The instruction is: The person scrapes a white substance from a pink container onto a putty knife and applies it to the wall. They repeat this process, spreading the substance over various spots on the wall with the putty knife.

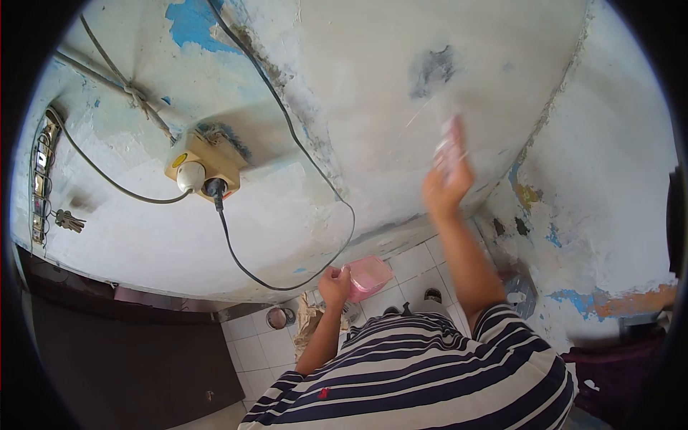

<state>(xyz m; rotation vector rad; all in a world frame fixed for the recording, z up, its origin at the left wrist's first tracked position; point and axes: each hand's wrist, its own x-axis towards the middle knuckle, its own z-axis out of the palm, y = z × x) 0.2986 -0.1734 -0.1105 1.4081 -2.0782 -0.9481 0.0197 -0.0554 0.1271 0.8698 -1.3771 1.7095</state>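
My left hand [333,287] is closed on the edge of a pink plastic tub [370,276], held low in front of my body. What lies inside the tub is hard to make out. Raised toward the wall [373,122], my right hand [448,188] is wrapped round a pinkish hand tool [451,140] that points upward. Motion smears this tool, so its exact kind does not show, nor whether it touches the wall. Just above its tip is a dark grey patch [432,72] on the pale plaster.
A beige socket box [208,165] with two plugs hangs on the wall. Its black cable [352,222] loops close to the tub. Keys [69,221] hang at left. A cup [276,317] and brown paper [307,322] are on the tiled floor. A wall corner is at right.
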